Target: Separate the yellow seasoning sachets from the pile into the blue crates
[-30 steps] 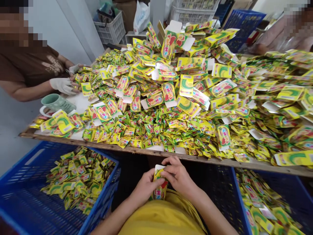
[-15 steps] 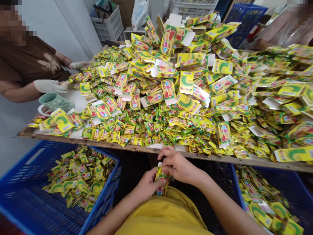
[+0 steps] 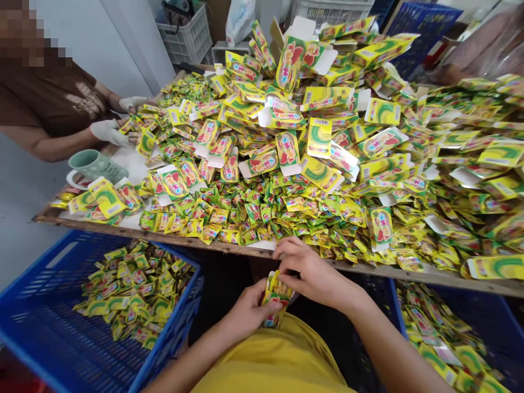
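Note:
My left hand [image 3: 250, 312] is wrapped round a small yellow and green carton [image 3: 273, 312], tilted in front of my shirt. Over the carton's top end, my right hand [image 3: 309, 273] has its thumb and fingertips closed on a small yellow packet [image 3: 275, 275] at the opening; those fingertips partly hide it. Just beyond my hands, a heap of small shiny packets [image 3: 254, 210] lies along the front of the table. Behind these rises a pile of printed cartons [image 3: 286, 147], many with white flaps open.
The wooden table edge [image 3: 229, 248] runs across in front of me. Blue crates with cartons stand below, one on the left [image 3: 24, 305] and one on the right [image 3: 483, 311]. A green mug [image 3: 96, 165] sits at the table's left end, near a co-worker's gloved hand [image 3: 108, 132].
My right fingers have shifted at the carton's mouth, where a yellow packet now shows. The co-worker's gloved hands have moved further in over the cartons. The view has shifted slightly.

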### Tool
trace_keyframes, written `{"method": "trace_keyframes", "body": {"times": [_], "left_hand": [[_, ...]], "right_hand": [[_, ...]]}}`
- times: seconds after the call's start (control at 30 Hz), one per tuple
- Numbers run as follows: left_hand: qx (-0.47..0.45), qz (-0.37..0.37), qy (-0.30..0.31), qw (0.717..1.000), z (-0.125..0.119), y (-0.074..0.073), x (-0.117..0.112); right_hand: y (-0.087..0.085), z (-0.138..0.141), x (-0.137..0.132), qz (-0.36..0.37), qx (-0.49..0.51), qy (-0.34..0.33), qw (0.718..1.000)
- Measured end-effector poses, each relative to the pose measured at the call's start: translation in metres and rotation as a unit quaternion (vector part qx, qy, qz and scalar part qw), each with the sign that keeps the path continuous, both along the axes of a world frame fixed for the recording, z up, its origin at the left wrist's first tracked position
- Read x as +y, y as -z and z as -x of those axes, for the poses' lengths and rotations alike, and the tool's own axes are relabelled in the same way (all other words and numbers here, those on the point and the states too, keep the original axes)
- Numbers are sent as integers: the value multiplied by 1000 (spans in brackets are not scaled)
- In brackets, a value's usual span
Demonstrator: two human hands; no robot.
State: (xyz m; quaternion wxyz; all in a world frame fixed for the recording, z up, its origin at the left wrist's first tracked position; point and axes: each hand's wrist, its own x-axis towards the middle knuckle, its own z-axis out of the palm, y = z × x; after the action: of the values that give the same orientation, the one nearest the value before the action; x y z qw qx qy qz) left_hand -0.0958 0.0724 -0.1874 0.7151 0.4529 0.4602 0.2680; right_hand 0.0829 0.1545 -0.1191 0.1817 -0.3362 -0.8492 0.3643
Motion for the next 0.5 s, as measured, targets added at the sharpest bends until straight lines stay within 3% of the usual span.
{"method": "trace_keyframes", "body": {"times": [0.13, 0.33, 0.4, 0.5], "left_hand": [[-4, -20, -10, 1000, -1, 3, 0], [-32, 19, -50, 998, 5, 6, 0], [-27, 20, -46, 998, 5, 7, -1], [-5, -11, -20, 1000, 3, 10, -3]], "right_hand": [[13, 9, -11, 22, 27, 4, 999], [46, 14, -32, 63, 64, 118, 989], [43, 13, -34, 69, 47, 97, 992], [29, 15, -32, 58, -2, 6, 998]]}}
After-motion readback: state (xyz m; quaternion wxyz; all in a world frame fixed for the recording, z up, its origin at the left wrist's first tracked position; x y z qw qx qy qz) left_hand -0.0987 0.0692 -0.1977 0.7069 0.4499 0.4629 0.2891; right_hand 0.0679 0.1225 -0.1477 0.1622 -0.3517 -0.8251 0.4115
